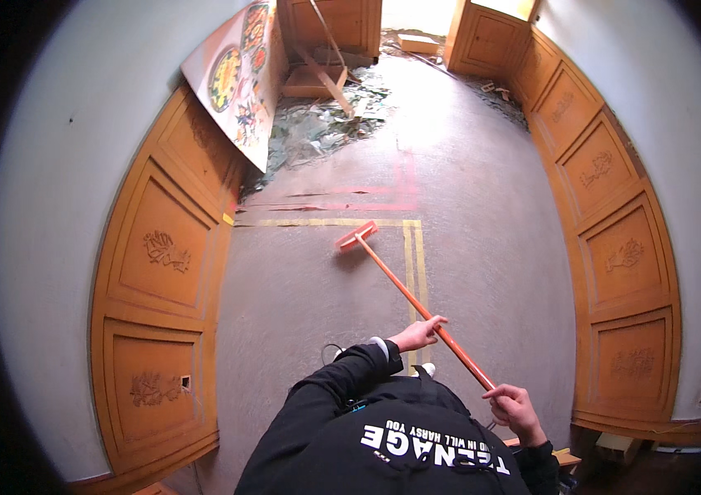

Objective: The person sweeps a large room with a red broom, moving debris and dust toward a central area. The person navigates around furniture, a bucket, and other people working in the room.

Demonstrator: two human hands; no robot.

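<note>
A broom (394, 279) with a long orange handle and a wide pinkish-red head slants across the view in front of me. Its head rests on the grey floor (301, 289), near the corner of the yellow tape lines (326, 222). My left hand (418, 333) is wrapped around the middle of the handle. Closer to my body, at the right, my right hand (515, 412) grips the upper end of the handle. The bristles are blurred, and I cannot make out any debris directly at them.
Carved orange wooden panels (161, 247) line the left wall, with more panels (614, 239) along the right. Broken greenish debris (317, 132) lies at the far left, beside a leaning food poster (239, 82) and a wooden box (313, 82). Faded pink lines cross the floor.
</note>
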